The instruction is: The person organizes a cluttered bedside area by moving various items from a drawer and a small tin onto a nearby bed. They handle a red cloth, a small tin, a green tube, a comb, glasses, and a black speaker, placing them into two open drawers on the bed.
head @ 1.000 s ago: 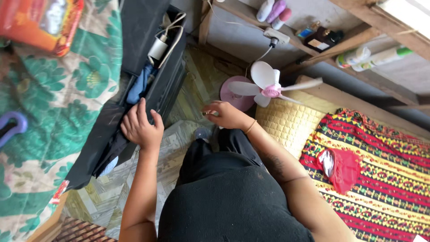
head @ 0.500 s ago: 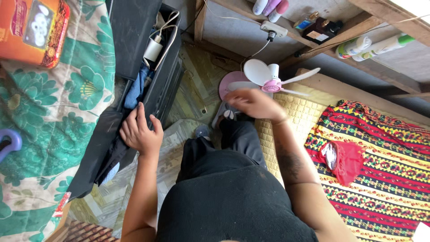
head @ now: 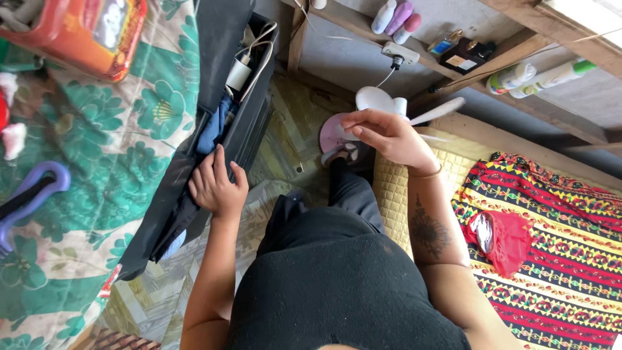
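My left hand [head: 216,184] rests palm-down on the edge of an open black bag [head: 243,126] that lies along the green floral bedcover [head: 110,155]. Blue cloth [head: 214,129] and a white charger with its cable [head: 241,71] sit inside the bag. My right hand [head: 385,135] is raised over a small pink and white fan [head: 363,113] on the floor, fingers curled and touching its top. Whether it grips the fan is unclear. My legs in black trousers [head: 343,194] fill the middle.
A wooden ledge holds bottles [head: 395,16] and a white power socket [head: 400,53]. A yellow quilted mat [head: 392,194] and a striped colourful mat [head: 557,246] with a red cloth [head: 505,236] lie to the right. An orange container [head: 97,32] and purple handle [head: 32,191] lie on the bedcover.
My right hand has moved from my knee up and forward onto the fan. The left hand has stayed on the bag's edge. The view has shifted slightly.
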